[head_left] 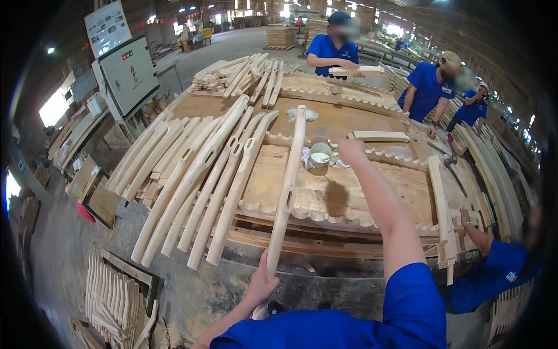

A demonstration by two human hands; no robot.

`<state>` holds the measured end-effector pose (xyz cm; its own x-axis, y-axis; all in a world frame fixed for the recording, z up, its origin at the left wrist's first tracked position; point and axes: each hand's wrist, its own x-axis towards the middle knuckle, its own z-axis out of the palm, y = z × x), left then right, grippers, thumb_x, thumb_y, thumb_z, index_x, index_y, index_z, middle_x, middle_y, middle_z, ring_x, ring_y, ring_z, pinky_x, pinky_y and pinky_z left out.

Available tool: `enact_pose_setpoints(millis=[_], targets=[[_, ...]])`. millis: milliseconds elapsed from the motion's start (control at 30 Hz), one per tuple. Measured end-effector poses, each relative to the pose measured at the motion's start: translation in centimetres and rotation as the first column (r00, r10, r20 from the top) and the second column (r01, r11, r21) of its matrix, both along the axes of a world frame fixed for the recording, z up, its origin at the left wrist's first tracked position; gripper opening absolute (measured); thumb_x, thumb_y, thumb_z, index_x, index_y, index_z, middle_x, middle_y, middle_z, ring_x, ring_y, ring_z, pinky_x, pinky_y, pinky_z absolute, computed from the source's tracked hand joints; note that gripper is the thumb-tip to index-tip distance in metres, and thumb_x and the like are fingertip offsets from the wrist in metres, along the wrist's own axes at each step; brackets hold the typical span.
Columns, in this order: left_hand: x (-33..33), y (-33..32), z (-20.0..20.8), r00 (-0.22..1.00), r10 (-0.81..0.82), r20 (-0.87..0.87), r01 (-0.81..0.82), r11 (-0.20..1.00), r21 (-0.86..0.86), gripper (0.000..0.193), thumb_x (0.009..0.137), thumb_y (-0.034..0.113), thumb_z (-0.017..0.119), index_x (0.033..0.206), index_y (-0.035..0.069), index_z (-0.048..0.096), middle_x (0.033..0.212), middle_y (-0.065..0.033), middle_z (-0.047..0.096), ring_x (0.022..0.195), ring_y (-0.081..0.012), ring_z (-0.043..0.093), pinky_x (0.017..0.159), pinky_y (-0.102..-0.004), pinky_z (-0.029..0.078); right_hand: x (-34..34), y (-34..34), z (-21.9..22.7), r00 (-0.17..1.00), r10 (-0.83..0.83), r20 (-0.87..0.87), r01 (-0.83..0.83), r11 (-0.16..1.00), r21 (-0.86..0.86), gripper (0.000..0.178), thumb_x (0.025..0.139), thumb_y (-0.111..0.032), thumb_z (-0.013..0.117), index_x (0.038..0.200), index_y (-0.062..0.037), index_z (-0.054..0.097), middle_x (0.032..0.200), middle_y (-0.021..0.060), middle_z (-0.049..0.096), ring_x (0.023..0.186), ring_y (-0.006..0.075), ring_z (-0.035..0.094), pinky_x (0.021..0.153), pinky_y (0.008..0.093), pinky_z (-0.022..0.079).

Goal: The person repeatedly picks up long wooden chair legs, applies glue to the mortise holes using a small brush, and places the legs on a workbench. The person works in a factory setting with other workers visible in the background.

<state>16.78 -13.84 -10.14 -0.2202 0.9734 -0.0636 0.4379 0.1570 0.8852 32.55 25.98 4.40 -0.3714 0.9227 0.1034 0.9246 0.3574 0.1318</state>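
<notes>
My left hand [263, 283] is wrapped round the near end of a long, pale wooden post [289, 174] with a slot cut in its side. The post slants away over the bench's front edge, its far end near a crumpled white cloth [304, 115]. Over the bench, my right hand [353, 152] is closed on a thin stick [332, 157] that dips into a cup of white liquid [319, 156]. The stick's lower end is hidden in the cup. More white cloth [306, 158] lies against the cup. Several similar slotted posts [203, 157] lie side by side to the left.
Scalloped wooden rails [325, 217] run across the workbench [273, 174]. Small wooden pieces [232, 72] are heaped at the back left. Co-workers in blue stand at the back [334, 49], far right [427, 87] and near right [494, 273]. An electrical cabinet [128, 75] stands left; a stack of parts [110, 296] sits below.
</notes>
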Motion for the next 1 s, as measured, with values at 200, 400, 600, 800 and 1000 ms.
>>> enact_pose_setpoints(millis=[200,400,600,800,1000], targets=[[0.6,1.3,-0.5,0.990,0.002,0.141,0.000,1.000,-0.016,0.088,0.070,0.012,0.057,0.144,0.013,0.009,0.121,-0.0294,0.048,0.108,-0.0452,0.051,0.089,-0.0448,0.043,4.8,1.0,-6.7,0.699,-0.330,-0.634,-0.057,0.858,-0.510,0.019,0.075,-0.021,0.062,0.082,-0.0033,0.065,0.066,0.0046,0.057,0.055,0.0142,0.053,0.047,0.0298,0.040],[2.3,3.1,-0.1,0.977,0.082,0.197,-0.081,0.997,-0.015,0.084,0.073,0.010,0.056,0.144,0.012,0.011,0.096,-0.0193,0.056,0.077,-0.0281,0.060,0.069,-0.0372,0.050,6.7,0.6,-6.8,0.444,-0.446,-0.777,-0.191,0.800,-0.569,0.016,0.069,-0.018,0.065,0.077,-0.0043,0.063,0.067,0.0057,0.058,0.049,0.0159,0.047,0.044,0.0305,0.038],[4.7,3.4,0.7,0.919,0.219,0.327,-0.214,0.975,-0.051,0.075,0.083,0.015,0.054,0.144,0.012,0.010,0.080,-0.0131,0.056,0.055,-0.0174,0.054,0.052,-0.0304,0.047,5.9,-0.1,-5.6,0.773,-0.042,-0.633,-0.059,0.989,-0.137,0.018,0.076,-0.022,0.062,0.087,-0.0074,0.062,0.087,0.0150,0.065,0.086,0.0317,0.062,0.072,0.0416,0.048],[6.0,4.0,1.6,0.909,0.191,0.370,-0.193,0.981,-0.034,0.069,0.089,0.017,0.050,0.144,0.017,0.008,0.080,-0.0098,0.052,0.052,-0.0139,0.050,0.048,-0.0282,0.046,7.2,1.0,-6.2,0.813,0.007,-0.582,-0.056,0.996,-0.066,0.014,0.078,-0.017,0.059,0.088,-0.0071,0.060,0.089,0.0147,0.064,0.087,0.0315,0.061,0.072,0.0422,0.048],[5.5,2.9,1.9,0.797,0.236,0.556,-0.179,0.971,-0.156,0.071,0.091,0.021,0.050,0.146,0.025,0.006,0.078,-0.0074,0.051,0.049,-0.0130,0.050,0.044,-0.0270,0.045,4.6,-1.9,-6.2,0.789,-0.010,-0.614,-0.040,0.997,-0.067,0.012,0.082,-0.018,0.056,0.085,-0.0070,0.060,0.089,0.0133,0.065,0.084,0.0303,0.061,0.069,0.0428,0.047]])
